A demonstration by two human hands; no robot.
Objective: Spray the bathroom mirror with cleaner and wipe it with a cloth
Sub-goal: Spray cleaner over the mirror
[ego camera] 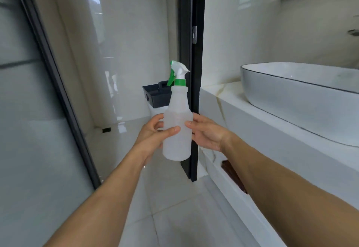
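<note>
Both hands [153,132] [206,133] gripping upright spray bottle [177,130], dark caddy [156,96] behind, basin [291,91] right

White basin [303,93] on marble counter [252,128], black door frame [191,52], glossy tiles.

Both bare forearms reach in from 6 o'clock toward center. Left hand [153,132] curls its thumb and fingers around something; right hand [206,132] pinches it from 3 o'clock.
</note>
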